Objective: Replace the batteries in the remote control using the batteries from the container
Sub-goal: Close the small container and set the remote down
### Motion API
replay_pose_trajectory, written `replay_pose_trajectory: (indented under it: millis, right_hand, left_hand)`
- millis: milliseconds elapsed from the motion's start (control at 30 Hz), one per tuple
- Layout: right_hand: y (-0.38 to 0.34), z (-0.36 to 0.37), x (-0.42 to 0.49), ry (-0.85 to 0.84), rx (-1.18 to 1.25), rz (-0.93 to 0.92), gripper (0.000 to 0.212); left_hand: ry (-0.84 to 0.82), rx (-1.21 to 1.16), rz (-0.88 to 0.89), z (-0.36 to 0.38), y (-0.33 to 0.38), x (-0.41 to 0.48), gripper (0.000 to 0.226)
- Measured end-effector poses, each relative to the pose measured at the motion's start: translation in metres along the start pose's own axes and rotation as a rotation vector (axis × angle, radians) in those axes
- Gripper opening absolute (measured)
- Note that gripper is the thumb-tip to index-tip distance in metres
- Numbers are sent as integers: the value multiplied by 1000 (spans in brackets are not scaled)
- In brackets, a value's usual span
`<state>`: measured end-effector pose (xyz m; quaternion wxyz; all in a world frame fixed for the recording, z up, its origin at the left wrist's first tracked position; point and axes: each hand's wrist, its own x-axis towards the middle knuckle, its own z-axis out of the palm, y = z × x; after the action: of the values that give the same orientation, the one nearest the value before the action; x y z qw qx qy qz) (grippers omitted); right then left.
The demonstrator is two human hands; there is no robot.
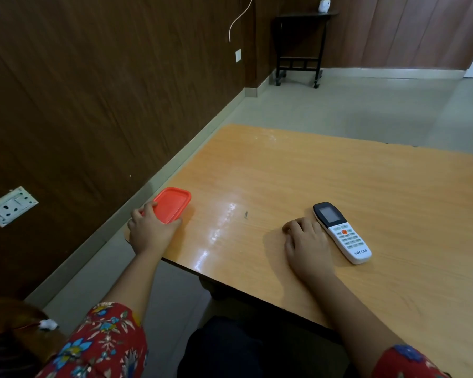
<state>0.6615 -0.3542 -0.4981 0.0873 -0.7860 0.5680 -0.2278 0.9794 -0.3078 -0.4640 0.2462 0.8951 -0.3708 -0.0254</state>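
Remote control [342, 232] is laid flat on the wooden table [298, 173], face up, dark screen end pointed away from the person, white keypad end with the "VOLTAS" print toward the table's near edge. It sits right of centre, slightly angled. Battery cover can't be seen from this side.

Right hand [306, 246] is rested palm-down on the tabletop just left of the remote, fingers loosely curled and together; the knuckle side is touching or nearly touching the remote's edge, which one can't be told. Nothing is gripped by it.

Container [172, 204] is placed at the table's far-left corner region, close to the left edge, well apart from the remote. It is small and rectangular with rounded corners, and the red lid is still on. Contents can't be seen.

Left hand [150, 230] is wrapped around the container's near end: fingers on the lid's left rim, thumb against the right side. The container is clamped in place on the table.

Both forearms are extended over the near table edge; red floral sleeves [104, 342] are visible at the bottom.

Beyond: dark wood-panel wall on the left with a white socket plate [10, 206], grey tiled floor, a black wheeled stand [298, 50] in the far corner.
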Motion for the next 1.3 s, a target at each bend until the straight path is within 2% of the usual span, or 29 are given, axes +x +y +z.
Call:
replay_pose_trajectory:
  millis: [100, 167, 267, 333, 433, 533, 600, 733, 833, 967, 1100, 1300]
  right_hand:
    - [0, 0, 0, 5, -7, -3, 20]
    - [-1, 0, 0, 3, -15, -2, 20]
    - [-1, -2, 0, -12, -12, 8, 21]
    - [-1, -7, 1, -56, 2, 4, 22]
    - [-3, -28, 4, -121, 61, 19, 25]
    - [2, -55, 2, 55, 63, 88, 26]
    - [13, -69, -2, 118, -16, 225, 37]
    - [39, -74, -9, -113, -59, 489, 66]
    - [56, -68, -10, -186, 26, 550, 58]
    - [70, -70, -2, 9, 145, 636, 53]
    - [92, -77, 16, 195, 194, 789, 57]
    - [115, -71, 31, 250, 187, 875, 55]
  left_hand:
    - [-22, 15, -3, -2, 0, 2, 87]
    - [-39, 72, 3, -3, 1, 1, 98]
    - [30, 152, 54, -8, 11, -10, 110]
    - [69, 151, 143, -11, 31, -27, 100]
    - [-50, -65, 244, -5, 77, -66, 59]
    - [-294, -363, 215, 11, 122, -110, 28]
    - [-395, -441, 201, 24, 142, -133, 25]
    - [-394, -433, 293, 49, 150, -162, 25]
    - [-364, -424, 354, 62, 155, -168, 23]
    - [-318, -465, 387, 71, 169, -177, 20]
    - [-331, -461, 410, 84, 181, -180, 21]
    - [-315, -428, 437, 94, 188, -171, 22]
